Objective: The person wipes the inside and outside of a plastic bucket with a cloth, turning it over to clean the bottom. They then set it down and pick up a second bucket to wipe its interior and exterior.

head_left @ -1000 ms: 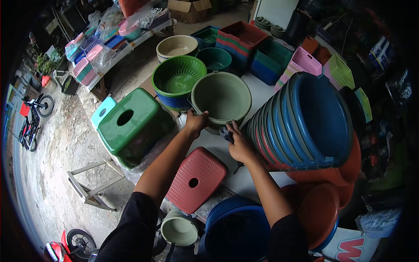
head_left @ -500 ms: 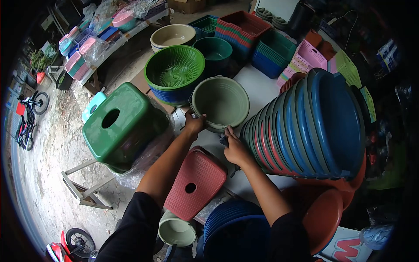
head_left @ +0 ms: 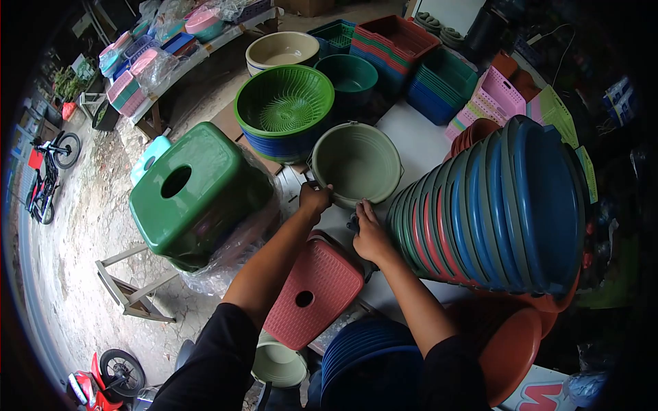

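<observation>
Grey-green bucket: this bucket [head_left: 356, 163] is just beyond both hands, mouth facing up toward the person; base hidden, so can't tell if it is being held up or is resting on the table.
Left hand: left hand [head_left: 317, 197] at the near-left rim, thumb and bent fingers pinching the edge.
Right hand: right hand [head_left: 373, 240] at the near rim, forefingers extended together, tips touching it; other fingers curled in. Thumb side unclear, so can't tell if it grips.
Dark item: small, at the right palm, too unclear to name.
Step in hand: looks like handling or positioning the bucket by its near rim, both hands on it.
Next move calls for: probably a firmer right grip if weight is to be taken, level pull on both sides, and care around the neighbours; rim may flex if only one side is held.
Left neighbours: green basin [head_left: 284, 103] on a stack, beyond the left hand; green stool [head_left: 185, 181] left of it, plastic wrap around its lower part.
Right neighbours: bucket stack [head_left: 480, 205] lying tilted just right of the right hand, blue one at its open end.
Between forearms: pink-red stool [head_left: 319, 281], nearer the body than the hands.
Near body: dark blue buckets [head_left: 367, 342], nested, below the right forearm.
</observation>
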Tool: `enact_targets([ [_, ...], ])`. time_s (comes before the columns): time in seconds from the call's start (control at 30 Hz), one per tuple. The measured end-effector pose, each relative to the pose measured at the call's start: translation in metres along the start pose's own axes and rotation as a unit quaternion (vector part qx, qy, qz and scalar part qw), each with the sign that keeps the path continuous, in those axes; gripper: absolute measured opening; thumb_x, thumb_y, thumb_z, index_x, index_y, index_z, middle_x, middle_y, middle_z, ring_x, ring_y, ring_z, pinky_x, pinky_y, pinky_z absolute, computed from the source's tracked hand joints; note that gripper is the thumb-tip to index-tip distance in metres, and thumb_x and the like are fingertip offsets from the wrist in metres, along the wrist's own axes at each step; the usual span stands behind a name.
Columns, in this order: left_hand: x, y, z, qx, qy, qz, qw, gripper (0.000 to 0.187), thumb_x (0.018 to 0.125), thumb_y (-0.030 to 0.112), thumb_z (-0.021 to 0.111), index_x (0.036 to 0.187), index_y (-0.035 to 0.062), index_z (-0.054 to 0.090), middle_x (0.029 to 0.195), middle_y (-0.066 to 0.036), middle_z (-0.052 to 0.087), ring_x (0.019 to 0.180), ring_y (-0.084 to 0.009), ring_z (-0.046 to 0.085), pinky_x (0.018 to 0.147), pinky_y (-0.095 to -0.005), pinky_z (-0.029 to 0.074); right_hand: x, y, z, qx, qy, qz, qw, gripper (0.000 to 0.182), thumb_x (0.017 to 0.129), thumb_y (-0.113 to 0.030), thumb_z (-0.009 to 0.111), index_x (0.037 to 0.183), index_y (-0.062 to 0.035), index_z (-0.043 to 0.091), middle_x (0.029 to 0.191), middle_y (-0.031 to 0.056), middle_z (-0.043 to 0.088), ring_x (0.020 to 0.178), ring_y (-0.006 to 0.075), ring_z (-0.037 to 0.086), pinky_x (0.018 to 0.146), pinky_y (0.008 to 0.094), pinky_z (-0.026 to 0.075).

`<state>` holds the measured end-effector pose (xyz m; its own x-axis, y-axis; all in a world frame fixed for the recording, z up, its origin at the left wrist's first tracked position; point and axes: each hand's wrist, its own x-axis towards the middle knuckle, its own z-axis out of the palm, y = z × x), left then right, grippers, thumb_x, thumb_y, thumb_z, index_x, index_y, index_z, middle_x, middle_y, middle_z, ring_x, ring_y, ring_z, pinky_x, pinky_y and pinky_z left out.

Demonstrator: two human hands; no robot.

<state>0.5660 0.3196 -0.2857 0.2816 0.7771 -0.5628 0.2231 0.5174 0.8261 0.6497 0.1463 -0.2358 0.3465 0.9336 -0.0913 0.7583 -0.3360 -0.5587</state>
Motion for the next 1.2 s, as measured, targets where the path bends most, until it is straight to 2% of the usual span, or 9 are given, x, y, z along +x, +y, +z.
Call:
enact_targets([
  [0.3,-0.007,-0.004,-0.003,-0.015,-0.025,0.055,0.998,0.051,0.087,0.023,0.07,0.124,-0.0041,0.047,0.092,-0.014,0.065,0.065,-0.019,0.063,0.056,-0.0309,0.051,0.0,-0.001,0.0,0.01,0.043,-0.022,0.999,0.066,0.072,0.004,0.053,0.136,0.0091,0.038,0.146,0.0249,0.031,0.132,0.0418,0.036,0.111,0.0428,0.032],
  [0.4,-0.011,-0.001,-0.005,0.007,-0.064,0.045,0.997,0.057,0.091,0.023,0.067,0.131,-0.0068,0.04,0.103,-0.016,0.065,0.082,-0.0234,0.068,0.068,-0.0318,0.053,0.002,0.0,0.0,0.016,0.047,-0.027,0.998,0.065,0.072,0.004,0.053,0.136,0.0093,0.038,0.145,0.0248,0.033,0.131,0.0416,0.037,0.11,0.043,0.032],
  [0.57,-0.007,-0.006,-0.005,-0.087,-0.033,-0.009,0.996,0.063,0.087,0.025,0.071,0.129,-0.0108,0.04,0.104,-0.021,0.064,0.08,-0.026,0.069,0.065,-0.0313,0.054,0.002,0.0,0.0,0.023,0.028,-0.021,0.999,0.066,0.073,0.004,0.053,0.137,0.0094,0.037,0.145,0.0246,0.032,0.132,0.0407,0.037,0.111,0.0426,0.031],
  [0.7,-0.006,-0.008,-0.005,-0.099,-0.024,-0.013,0.995,0.064,0.087,0.025,0.072,0.129,-0.0099,0.04,0.106,-0.022,0.063,0.082,-0.0266,0.069,0.066,-0.032,0.054,0.002,-0.002,0.003,0.007,-0.006,0.003,1.0,0.071,0.072,0.007,0.048,0.141,0.0095,0.03,0.15,0.0268,0.024,0.139,0.0399,0.028,0.115,0.0399,0.027],
  [0.9,-0.008,-0.007,-0.005,-0.052,0.029,-0.013,0.998,0.066,0.083,0.03,0.075,0.126,-0.009,0.043,0.108,-0.023,0.061,0.081,-0.0268,0.069,0.067,-0.0329,0.054,0.006,0.001,0.003,0.017,-0.018,0.003,1.0,0.07,0.074,0.004,0.049,0.141,0.0086,0.031,0.149,0.0277,0.027,0.14,0.039,0.027,0.115,0.0386,0.026],
  [0.97,0.006,-0.025,-0.013,0.147,0.053,0.057,0.986,0.066,0.087,0.032,0.07,0.128,-0.0079,0.038,0.103,-0.022,0.063,0.074,-0.0252,0.067,0.061,-0.0326,0.054,0.003,-0.004,-0.002,0.006,-0.005,0.007,1.0,0.067,0.075,0.003,0.05,0.14,0.0086,0.033,0.147,0.0272,0.031,0.138,0.0383,0.03,0.115,0.0384,0.027],
  [1.03,-0.035,0.003,-0.024,0.102,0.016,0.036,0.994,0.061,0.088,0.034,0.069,0.123,-0.0075,0.043,0.102,-0.021,0.063,0.072,-0.0231,0.066,0.059,-0.0312,0.052,-0.003,-0.012,-0.008,-0.004,0.006,0.01,1.0,0.065,0.077,0.002,0.051,0.139,0.0086,0.035,0.146,0.0267,0.035,0.137,0.0377,0.032,0.114,0.0381,0.028],
  [1.1,-0.047,-0.012,-0.04,0.016,-0.035,0.132,0.991,0.052,0.088,0.033,0.068,0.118,-0.0052,0.05,0.102,-0.018,0.064,0.076,-0.021,0.066,0.058,-0.0302,0.049,-0.013,-0.026,-0.014,0.029,0.026,-0.016,0.999,0.058,0.077,-0.003,0.053,0.134,0.0057,0.043,0.134,0.0258,0.049,0.126,0.0385,0.046,0.108,0.042,0.036],
  [1.2,-0.11,-0.01,-0.081,-0.007,-0.049,0.198,0.979,0.032,0.092,0.022,0.064,0.112,-0.001,0.053,0.098,-0.01,0.062,0.078,-0.0157,0.063,0.065,-0.0276,0.049,-0.033,-0.071,-0.035,0.107,-0.02,0.02,0.994,0.053,0.079,-0.006,0.053,0.131,0.0006,0.048,0.127,0.0253,0.054,0.12,0.0388,0.051,0.104,0.0423,0.039],
])
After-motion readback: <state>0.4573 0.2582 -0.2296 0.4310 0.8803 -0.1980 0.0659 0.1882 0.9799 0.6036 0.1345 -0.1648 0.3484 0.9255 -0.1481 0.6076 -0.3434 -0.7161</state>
